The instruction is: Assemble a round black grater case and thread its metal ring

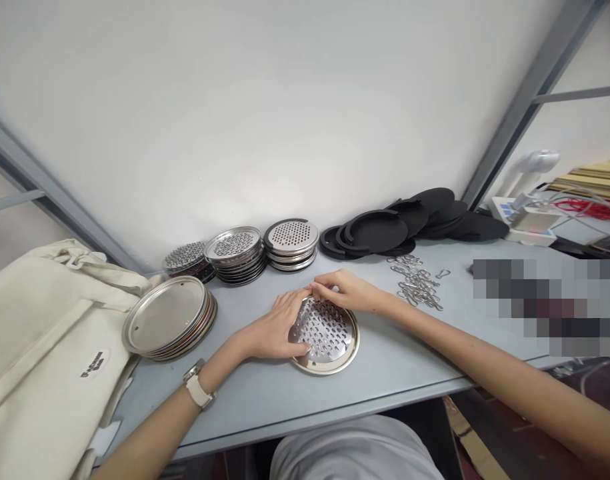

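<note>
A round metal grater plate [323, 330] with rows of raised teeth sits on a cream-rimmed round lid [321, 367], both on the table in front of me. My left hand [275, 328] grips the plate's left side, thumb pressed on its face and fingers reaching to the upper rim. At that upper rim the fingers of my right hand [347, 291] are curled into a pinch, touching or nearly touching my left fingertips. Whatever lies between those right fingers is hidden.
Behind stand stacks of grater discs [235, 250], perforated discs [292, 237] and black round holders [377, 232]. Metal clips [419, 287] lie in a pile to the right. Left are stacked round lids [167, 317] and a cream bag [49, 333]. A charger [535, 220] with cables sits far right.
</note>
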{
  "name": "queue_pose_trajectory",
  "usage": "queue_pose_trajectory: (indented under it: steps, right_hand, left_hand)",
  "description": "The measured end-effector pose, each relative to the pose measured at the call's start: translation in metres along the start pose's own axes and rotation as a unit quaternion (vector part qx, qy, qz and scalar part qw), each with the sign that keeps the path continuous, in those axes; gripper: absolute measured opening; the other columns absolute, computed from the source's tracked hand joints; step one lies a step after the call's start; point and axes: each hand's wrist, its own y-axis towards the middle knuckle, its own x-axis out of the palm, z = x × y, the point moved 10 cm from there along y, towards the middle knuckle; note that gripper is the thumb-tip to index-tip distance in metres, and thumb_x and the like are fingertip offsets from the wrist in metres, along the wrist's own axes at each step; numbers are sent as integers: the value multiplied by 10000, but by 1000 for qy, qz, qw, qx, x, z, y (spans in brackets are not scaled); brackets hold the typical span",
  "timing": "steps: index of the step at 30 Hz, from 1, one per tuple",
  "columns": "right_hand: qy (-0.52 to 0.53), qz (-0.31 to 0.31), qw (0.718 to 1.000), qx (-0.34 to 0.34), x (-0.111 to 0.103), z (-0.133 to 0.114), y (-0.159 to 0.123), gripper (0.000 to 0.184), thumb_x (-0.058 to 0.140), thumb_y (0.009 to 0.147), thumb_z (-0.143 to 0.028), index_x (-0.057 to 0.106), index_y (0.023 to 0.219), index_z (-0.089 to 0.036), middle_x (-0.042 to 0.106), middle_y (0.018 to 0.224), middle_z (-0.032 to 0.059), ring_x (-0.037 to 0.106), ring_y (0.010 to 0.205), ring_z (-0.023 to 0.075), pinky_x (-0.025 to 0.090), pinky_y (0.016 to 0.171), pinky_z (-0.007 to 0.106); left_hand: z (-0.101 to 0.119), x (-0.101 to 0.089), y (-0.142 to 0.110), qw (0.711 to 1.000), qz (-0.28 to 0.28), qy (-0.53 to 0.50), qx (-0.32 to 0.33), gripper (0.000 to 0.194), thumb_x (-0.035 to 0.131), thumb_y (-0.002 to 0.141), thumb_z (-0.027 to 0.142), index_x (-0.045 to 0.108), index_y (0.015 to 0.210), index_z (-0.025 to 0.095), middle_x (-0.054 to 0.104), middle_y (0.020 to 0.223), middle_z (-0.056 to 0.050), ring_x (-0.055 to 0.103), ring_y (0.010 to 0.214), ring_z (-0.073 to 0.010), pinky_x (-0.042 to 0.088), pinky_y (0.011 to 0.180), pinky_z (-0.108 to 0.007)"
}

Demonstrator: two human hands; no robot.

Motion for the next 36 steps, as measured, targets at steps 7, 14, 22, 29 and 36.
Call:
queue_pose_trajectory:
  steps: [7,14,22,29,36]
  right_hand:
    - [12,-2,1000,11,1,4,1,388,339,951,-365,621,776,-164,629,673,10,524,588,122,381,607,241]
    - [-28,34,999,24,-10,15,0,181,485,872,-331,548,808,-173,602,757,24,527,672,135,396,616,240]
    - [7,-81,994,67,8,39,-8,63,533,809,-221,567,845,-182,616,709,6,541,600,127,405,542,224]
    - [14,-29,997,-64,13,-2,4,199,429,910,-228,616,949,-174,599,899,56,560,826,157,438,756,273]
    - [-21,39,998,-34,2,-4,5,281,336,962,-305,583,952,-173,606,873,60,541,802,172,411,750,290]
  left_hand:
    - [0,1,0,1000,-10,-29,0,932,625,659,208,101,1430,200,249,1442,-129,235,1338,-312,263,1095,-482]
    - [3,2,0,999,-18,-30,0,963,622,656,194,66,1442,200,191,1473,-128,190,1363,-310,237,1113,-489]
    - [-5,-3,-2,999,5,-43,-22,728,540,827,277,135,1428,209,243,1462,-115,220,1356,-274,231,1115,-482]
    - [-17,-28,0,987,142,-50,-49,269,440,886,218,477,1152,204,551,1112,-70,510,1048,-204,414,941,-373]
    - [-45,-25,-2,975,169,-24,-143,346,486,763,120,489,1099,206,543,714,43,482,561,-110,386,555,-232]
